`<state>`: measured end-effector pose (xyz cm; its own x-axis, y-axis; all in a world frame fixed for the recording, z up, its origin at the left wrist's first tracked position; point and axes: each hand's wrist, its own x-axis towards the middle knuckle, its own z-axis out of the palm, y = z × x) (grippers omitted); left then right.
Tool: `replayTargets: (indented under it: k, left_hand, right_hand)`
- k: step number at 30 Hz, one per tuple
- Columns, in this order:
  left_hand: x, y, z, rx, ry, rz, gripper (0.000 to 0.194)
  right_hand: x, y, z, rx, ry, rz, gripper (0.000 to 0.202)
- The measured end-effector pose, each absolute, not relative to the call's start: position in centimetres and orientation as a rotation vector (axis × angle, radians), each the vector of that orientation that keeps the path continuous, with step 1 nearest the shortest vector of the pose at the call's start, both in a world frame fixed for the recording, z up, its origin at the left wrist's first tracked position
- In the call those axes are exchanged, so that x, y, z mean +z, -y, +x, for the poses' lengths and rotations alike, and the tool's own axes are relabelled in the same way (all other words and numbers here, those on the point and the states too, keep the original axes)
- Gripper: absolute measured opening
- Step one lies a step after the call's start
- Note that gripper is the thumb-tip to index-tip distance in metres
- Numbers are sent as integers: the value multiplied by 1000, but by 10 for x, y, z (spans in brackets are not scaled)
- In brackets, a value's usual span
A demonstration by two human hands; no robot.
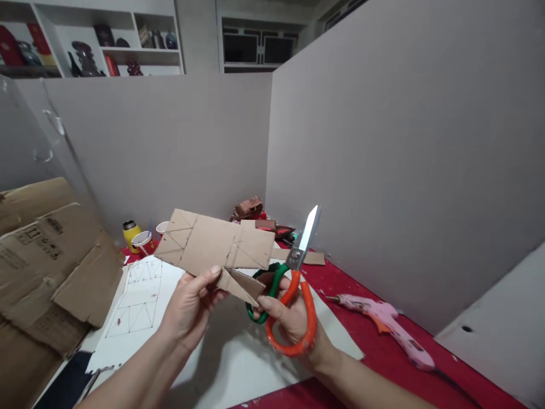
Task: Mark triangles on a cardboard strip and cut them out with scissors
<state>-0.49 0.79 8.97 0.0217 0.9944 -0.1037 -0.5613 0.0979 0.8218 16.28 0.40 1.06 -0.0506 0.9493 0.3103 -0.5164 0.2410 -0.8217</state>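
My left hand (191, 307) pinches the lower edge of a flat cardboard piece (213, 241) marked with pencilled triangles and lines. A narrow flap at its lower right is partly cut and bent down towards me. In my right hand (289, 312) are scissors (295, 258) with one green and one orange handle, their blades closed and pointing up. The fingertips of that hand also touch the end of the bent flap. Both hands are raised over white paper on the table.
A drawn sheet (136, 307) with triangle patterns lies at left beside stacked cardboard (46, 261). A pink glue gun (387, 324) rests on the red tablecloth (340, 289). Behind are a yellow bottle (131, 234), a paper cup (143, 243) and a cardboard strip (314, 258). Grey partitions (383, 142) enclose the table.
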Motion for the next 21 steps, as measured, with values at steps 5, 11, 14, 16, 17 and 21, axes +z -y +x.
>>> replayTargets:
  k: [5, 11, 14, 16, 17, 21]
  left_hand:
    - [79, -11, 3, 1307, -863, 654, 31]
    - [82, -9, 3, 1256, -832, 604, 45]
    - [82, -7, 3, 1236, -834, 595, 43]
    - [82, -7, 4, 1230, -834, 600, 41]
    - [82, -7, 4, 1230, -834, 603, 40]
    - [83, -7, 3, 1199, -823, 629, 40]
  right_hand:
    - [7, -5, 163, 1249, 983, -685, 33]
    - [4, -9, 163, 1302, 941, -676, 25]
    - [7, -11, 161, 1398, 890, -588, 23]
    - [9, -12, 159, 1421, 875, -577, 25]
    - [10, -12, 159, 1431, 867, -569, 26]
    - [14, -11, 159, 1466, 846, -540, 27]
